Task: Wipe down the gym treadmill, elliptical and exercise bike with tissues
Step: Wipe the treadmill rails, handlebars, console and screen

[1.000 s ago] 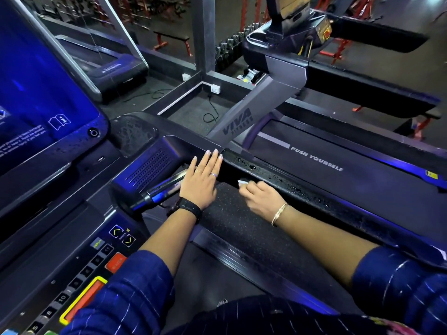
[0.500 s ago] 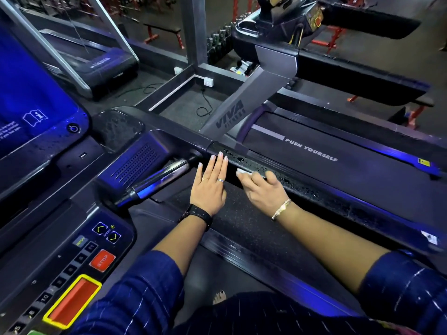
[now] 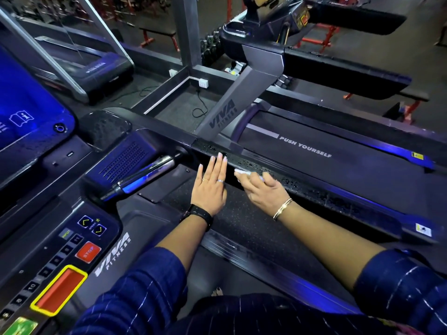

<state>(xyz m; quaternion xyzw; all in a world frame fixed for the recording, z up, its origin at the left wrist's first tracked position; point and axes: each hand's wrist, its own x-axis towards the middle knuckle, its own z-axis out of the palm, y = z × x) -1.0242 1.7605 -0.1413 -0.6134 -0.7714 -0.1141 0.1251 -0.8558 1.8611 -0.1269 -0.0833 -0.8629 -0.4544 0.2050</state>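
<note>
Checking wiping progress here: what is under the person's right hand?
A crumpled white tissue pokes out past the right hand, pressed onto the droplet-covered black treadmill side rail. The hand covers the tissue's remainder and the rail beneath it.

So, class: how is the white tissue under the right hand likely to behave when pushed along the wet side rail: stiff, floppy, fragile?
Probably floppy: the tissue bunches under the right hand. Droplets on the side rail suggest it will soak, soften and perhaps tear. It looks light, so it likely slides only while pressed.
</note>
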